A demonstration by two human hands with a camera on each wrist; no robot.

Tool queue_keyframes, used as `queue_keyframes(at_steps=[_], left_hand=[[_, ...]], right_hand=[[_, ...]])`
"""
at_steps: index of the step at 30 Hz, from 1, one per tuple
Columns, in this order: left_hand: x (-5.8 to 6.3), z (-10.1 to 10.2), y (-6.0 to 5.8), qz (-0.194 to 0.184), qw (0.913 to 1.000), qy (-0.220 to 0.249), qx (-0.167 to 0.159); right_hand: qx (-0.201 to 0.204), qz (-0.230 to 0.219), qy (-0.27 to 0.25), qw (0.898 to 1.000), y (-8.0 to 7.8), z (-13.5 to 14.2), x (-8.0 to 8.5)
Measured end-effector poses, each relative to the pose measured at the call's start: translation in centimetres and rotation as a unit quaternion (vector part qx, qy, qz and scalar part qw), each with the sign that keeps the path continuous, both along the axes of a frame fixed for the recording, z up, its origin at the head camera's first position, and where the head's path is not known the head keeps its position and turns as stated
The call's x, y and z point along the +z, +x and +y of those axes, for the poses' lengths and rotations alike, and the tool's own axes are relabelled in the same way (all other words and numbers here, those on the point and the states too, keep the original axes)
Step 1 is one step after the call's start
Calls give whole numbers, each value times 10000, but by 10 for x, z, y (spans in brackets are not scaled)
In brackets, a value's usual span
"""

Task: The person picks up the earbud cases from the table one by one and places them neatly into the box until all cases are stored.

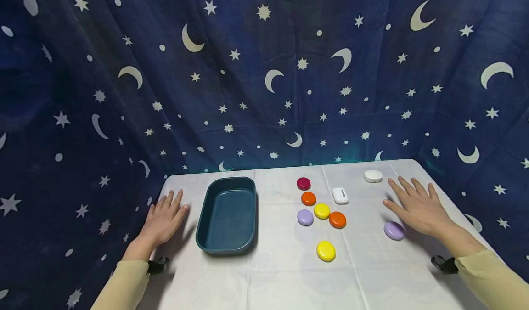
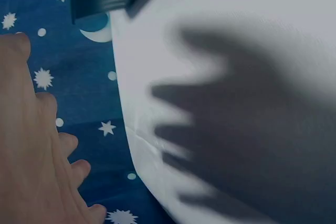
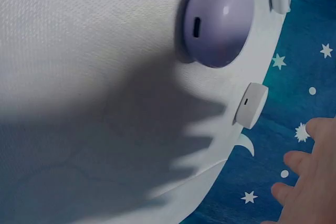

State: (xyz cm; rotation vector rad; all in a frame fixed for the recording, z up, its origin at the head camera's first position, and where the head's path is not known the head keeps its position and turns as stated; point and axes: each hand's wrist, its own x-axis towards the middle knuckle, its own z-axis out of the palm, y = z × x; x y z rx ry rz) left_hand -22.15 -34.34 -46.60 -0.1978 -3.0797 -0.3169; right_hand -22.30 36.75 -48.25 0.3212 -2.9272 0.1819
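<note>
My left hand (image 1: 163, 220) is spread flat-fingered over the table's left edge, holding nothing. To its right stands a dark teal rectangular tray (image 1: 226, 250), apart from the fingers. My right hand (image 1: 421, 206) hovers on the right side with straight, spread fingers and casts a shadow on the cloth. Nearest to it lies a purple rounded case (image 1: 394, 230) with a small dark slot, which shows larger in the right wrist view. A white oval case (image 1: 373, 176) sits beyond the fingertips, also with a slot. Neither hand touches any of these.
Mid-table lie a dark red disc (image 1: 303, 183), orange discs (image 1: 308, 199), yellow discs (image 1: 326, 251) and a lilac disc (image 1: 305, 217). A small white case (image 1: 340, 195) is beside them. A navy curtain (image 1: 248, 71) with moons and stars surrounds the white-covered table (image 1: 285, 282).
</note>
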Motion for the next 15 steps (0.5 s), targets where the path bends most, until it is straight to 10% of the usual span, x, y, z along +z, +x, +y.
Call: queue_keyframes(at_steps=[9, 15], left_hand=[[11, 8, 2, -476, 9894, 1351, -224], [14, 14, 3, -990, 9577, 2634, -607]], right_hand=[[210, 34, -563, 9982, 5, -6, 13], [300, -569, -1349, 9888, 12, -14, 29]])
